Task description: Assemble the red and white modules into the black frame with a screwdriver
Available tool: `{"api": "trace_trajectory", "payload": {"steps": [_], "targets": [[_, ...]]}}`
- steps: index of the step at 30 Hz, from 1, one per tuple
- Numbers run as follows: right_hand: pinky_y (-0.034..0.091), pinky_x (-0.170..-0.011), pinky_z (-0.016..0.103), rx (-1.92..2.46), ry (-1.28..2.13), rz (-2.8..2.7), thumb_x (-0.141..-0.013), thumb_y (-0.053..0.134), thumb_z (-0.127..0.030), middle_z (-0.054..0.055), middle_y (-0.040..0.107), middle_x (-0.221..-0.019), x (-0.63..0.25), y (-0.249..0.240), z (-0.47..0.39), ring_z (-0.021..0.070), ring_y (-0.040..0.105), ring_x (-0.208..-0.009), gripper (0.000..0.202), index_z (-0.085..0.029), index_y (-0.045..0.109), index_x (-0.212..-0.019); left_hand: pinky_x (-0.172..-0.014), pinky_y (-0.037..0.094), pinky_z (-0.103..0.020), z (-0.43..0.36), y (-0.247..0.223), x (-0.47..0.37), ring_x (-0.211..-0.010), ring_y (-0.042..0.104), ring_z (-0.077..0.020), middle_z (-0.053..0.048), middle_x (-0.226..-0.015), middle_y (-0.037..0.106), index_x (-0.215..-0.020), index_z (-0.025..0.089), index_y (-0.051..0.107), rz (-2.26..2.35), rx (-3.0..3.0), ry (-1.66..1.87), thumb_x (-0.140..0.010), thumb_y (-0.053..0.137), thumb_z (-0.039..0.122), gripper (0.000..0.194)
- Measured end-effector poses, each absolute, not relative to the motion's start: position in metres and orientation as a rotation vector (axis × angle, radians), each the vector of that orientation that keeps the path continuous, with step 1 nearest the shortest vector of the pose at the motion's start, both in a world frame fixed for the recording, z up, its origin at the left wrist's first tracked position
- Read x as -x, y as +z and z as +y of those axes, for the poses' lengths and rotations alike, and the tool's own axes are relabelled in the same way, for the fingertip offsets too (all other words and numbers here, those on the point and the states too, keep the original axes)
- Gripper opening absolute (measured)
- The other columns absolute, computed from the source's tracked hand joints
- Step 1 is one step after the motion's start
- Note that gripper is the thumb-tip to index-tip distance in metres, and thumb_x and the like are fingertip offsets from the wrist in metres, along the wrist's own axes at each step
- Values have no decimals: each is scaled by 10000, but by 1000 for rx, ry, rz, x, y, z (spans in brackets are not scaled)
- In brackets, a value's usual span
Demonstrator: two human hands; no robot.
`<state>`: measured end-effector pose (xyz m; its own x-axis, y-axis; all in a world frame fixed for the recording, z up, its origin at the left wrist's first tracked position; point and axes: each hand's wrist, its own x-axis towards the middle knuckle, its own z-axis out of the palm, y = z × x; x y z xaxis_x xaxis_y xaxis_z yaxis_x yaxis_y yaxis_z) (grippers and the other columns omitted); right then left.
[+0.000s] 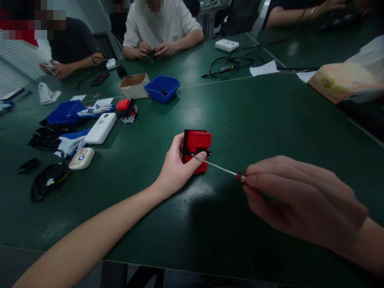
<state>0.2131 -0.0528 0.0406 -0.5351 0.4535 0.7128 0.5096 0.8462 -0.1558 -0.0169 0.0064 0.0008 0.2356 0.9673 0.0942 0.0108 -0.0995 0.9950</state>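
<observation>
A small red plastic block with black fittings stands on the dark green worktop, roughly in the middle of the view. The left hand is clamped on it from the near-left side, thumb pressed along its front face and fingers wrapped behind. A thin metal screwdriver with a dark red collar reaches in from the right, its tip touching the block's front just beside the left thumb. The right hand is closed around the screwdriver's handle, which is hidden inside the fingers, and hovers above the worktop well to the right of the block.

Farther left lie a white rectangular power bank, a small cream oval device, a bundle of black cable and some blue-and-white gloves. Beyond these sits a second red-and-black block on a white base, then an open cardboard box just beside a blue plastic bin. Another blue bin lies on the left.

Across the worktop, a person in a light shirt has both hands together on something small and dark, and another person's hands work at the far left. A white adapter box with black cables, loose paper sheets and a crinkled plastic bag occupy the far right.
</observation>
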Motion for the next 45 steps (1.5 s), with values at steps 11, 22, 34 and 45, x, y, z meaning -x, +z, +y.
{"api": "trace_trajectory", "payload": {"steps": [11,22,34,45], "targets": [[579,-636,324,652,-134,-2243,-916,641,-28,92,723,-887,-211,40,-48,184,697,-734,168,-119,614,-1055,-1059,543,-478,5,1,15,-1160,706,-295,-145,-1285,678,-1224,175,503,1011,-1424,1101,-842,783,342,502],[576,-600,339,667,-146,-2267,-903,640,-19,79,715,-859,-211,41,-50,193,691,-694,181,-143,610,-1031,-1063,545,-483,4,0,16,-1139,711,-287,-135,-1263,683,-1246,179,496,1011,-1431,1095,-851,777,354,515],[562,-573,335,683,-164,-2269,-908,631,-24,69,710,-843,-211,43,-51,190,679,-682,168,-155,616,-1012,-1070,539,-484,5,-1,16,-1140,703,-279,-115,-1246,686,-1259,191,498,1013,-1476,1097,-855,781,355,520],[499,-555,347,645,-232,-2355,-993,571,-104,31,698,-739,-210,48,-52,174,636,-622,92,-123,623,-1066,-1070,540,-484,6,-5,17,-1165,695,-288,-122,-1267,679,-1264,191,506,1026,-1483,1112,-851,790,377,535]]}}
